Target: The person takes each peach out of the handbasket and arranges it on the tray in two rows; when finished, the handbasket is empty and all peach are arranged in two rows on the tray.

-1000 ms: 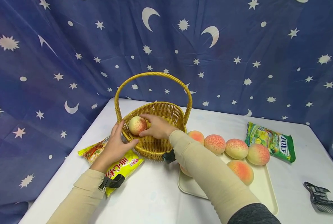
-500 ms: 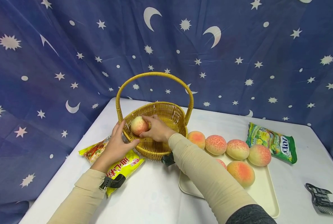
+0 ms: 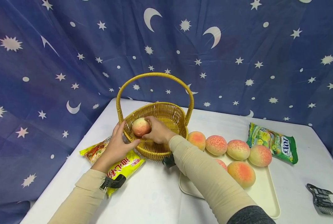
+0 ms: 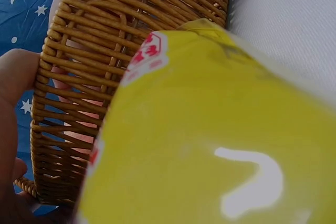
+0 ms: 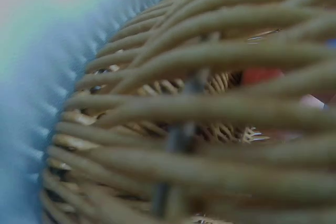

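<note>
A peach point(image 3: 141, 127), pale yellow above and red below, is inside the front left of the wicker basket point(image 3: 158, 107). My right hand point(image 3: 158, 130) grips it from the right, fingers at its far side and thumb nearer. My left hand point(image 3: 117, 148) holds the basket's front left rim, fingers by the foot of the tall handle point(image 3: 155, 74) and thumb over the near edge. The left wrist view shows its thumb point(image 4: 20, 72) at the woven rim. Blurred wicker point(image 5: 210, 98) fills most of the right wrist view, with reddish patches behind it.
Several peaches point(image 3: 241, 173) lie on a cream tray point(image 3: 260, 205) at right, partly hidden by my right sleeve. A yellow food packet point(image 3: 125, 168) lies under my left wrist. Behind the tray is a green Fox's bag point(image 3: 273, 143); a black plastic object point(image 3: 324, 199) lies far right.
My right hand has moved the peach slightly right within the basket and turned it, so its red side faces lower. My left hand has stayed at the rim.
</note>
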Tool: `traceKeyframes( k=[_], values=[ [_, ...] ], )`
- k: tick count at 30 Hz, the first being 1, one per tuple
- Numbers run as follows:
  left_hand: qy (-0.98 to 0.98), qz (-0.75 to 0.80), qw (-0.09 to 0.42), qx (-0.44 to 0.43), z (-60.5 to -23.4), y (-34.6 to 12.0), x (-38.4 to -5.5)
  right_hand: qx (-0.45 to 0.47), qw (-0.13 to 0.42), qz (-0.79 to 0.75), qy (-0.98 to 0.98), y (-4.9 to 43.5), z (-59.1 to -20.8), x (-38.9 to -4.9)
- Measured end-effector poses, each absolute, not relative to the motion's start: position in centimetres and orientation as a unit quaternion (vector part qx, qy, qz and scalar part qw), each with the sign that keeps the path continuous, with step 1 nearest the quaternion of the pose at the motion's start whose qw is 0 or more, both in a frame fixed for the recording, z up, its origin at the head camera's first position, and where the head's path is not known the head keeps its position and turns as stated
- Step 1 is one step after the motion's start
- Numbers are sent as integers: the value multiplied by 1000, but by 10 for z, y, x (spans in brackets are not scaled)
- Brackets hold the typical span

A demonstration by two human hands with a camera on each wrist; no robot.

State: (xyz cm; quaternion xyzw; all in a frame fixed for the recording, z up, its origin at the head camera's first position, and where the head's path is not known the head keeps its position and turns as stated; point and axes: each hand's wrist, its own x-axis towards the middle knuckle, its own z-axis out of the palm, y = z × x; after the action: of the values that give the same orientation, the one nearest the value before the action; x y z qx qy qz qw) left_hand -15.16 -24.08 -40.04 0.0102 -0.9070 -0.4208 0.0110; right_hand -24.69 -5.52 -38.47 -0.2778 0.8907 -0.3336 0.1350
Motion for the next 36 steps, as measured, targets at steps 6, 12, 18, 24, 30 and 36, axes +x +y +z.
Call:
traceKeyframes(
  k=[6,12,18,24,30,36],
  values=[
    [-906,-423,8,12,-400,-240,-151,-269,141,-313,900,-52,-388,-245],
    [-906,-423,9,14,-400,-240,-149,-277,122,-339,891,-53,-388,-246],
    [-906,-424,5,15,-400,-240,-148,-274,115,-335,894,-54,-389,-244],
    [-905,-425,0,17,-400,-240,-149,-265,109,-305,908,-51,-391,-242],
    [-908,-418,5,13,-400,-240,-149,-254,107,-339,900,-49,-390,-242],
    [-907,-421,9,12,-399,-239,-149,-233,104,-358,898,-49,-387,-242]
  ],
)
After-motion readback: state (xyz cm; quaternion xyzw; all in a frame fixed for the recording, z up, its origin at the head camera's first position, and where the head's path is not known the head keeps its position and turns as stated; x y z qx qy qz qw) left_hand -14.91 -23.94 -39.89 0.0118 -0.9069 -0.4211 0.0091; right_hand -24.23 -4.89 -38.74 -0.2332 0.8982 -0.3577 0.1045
